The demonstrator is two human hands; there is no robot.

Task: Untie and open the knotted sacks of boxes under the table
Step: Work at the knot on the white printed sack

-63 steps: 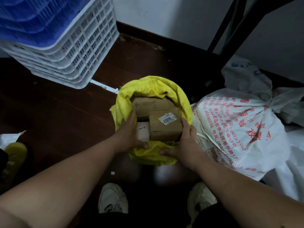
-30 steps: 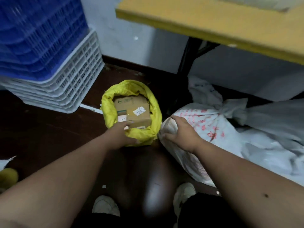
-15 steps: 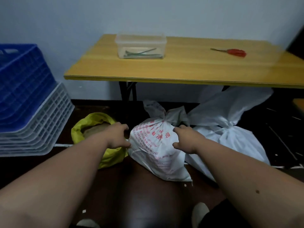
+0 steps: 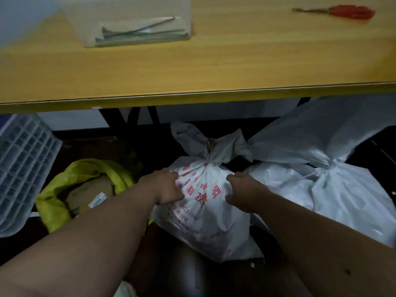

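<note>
A white sack with red printing (image 4: pixel 203 213) stands on the floor under the table, its neck tied in a knot (image 4: pixel 209 156). My left hand (image 4: pixel 166 186) grips the sack's left shoulder, and my right hand (image 4: pixel 244 192) grips its right shoulder, both just below the knot. To the left the yellow sack (image 4: pixel 55 202) lies open, a cardboard box with a white label (image 4: pixel 92 196) showing inside. To the right a larger plain white sack (image 4: pixel 342 200) sits knotted at its neck (image 4: pixel 325 168).
The wooden table (image 4: pixel 214 82) spans the view overhead, carrying a clear plastic tub of cable ties (image 4: pixel 137 28) and a red-handled tool (image 4: pixel 349 12). Stacked white crates (image 4: pixel 23 168) stand at the left. Black table legs (image 4: pixel 128 123) rise behind the sacks.
My hands left the yellow sack and went right onto the printed white sack. My left hand now grips its left shoulder. My view rose to the table top.
</note>
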